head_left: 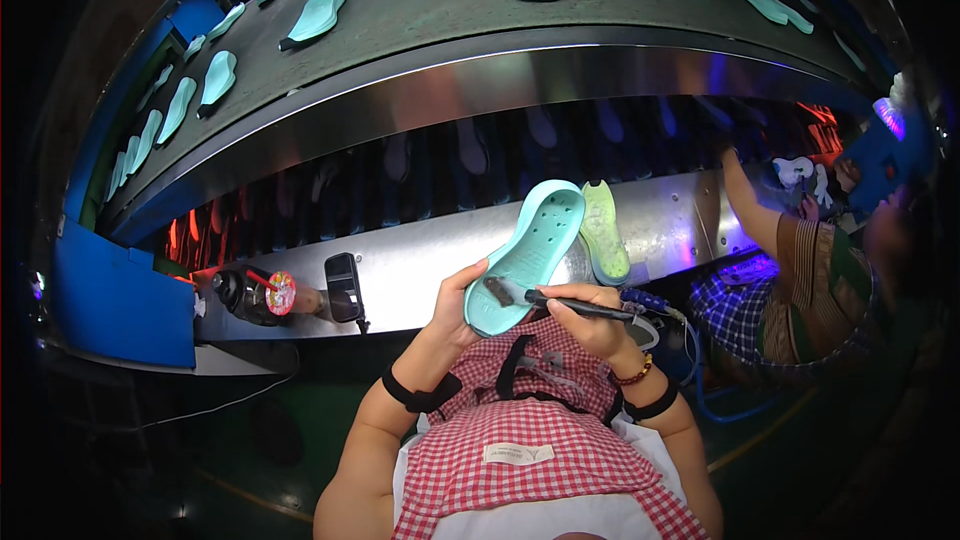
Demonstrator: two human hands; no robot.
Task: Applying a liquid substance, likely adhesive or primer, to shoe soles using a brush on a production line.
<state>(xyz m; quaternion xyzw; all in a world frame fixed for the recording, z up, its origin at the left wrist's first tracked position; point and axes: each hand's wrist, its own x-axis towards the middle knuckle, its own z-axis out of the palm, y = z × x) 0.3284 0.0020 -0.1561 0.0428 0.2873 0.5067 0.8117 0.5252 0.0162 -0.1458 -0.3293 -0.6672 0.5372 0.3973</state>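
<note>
My left hand [458,302] grips the heel end of a mint-green shoe sole [535,250], held tilted above the metal ledge with its hollow inner face toward me. In my right hand [592,322] is a black-handled brush [508,290], its bristles against the sole's inner face near the heel. Just right of that sole, a yellow-green sole piece [602,225] lies over another sole, with its lower part on the ledge. Part of the brush handle is hidden by my right fingers.
Several mint soles [318,12] rest on the dark conveyor belt [420,0] beyond a steel edge. On the metal ledge [420,250] stand a phone [344,285], a dark bottle [240,295] and a lidded cup [281,293]. A co-worker's arm [752,200] reaches in at right.
</note>
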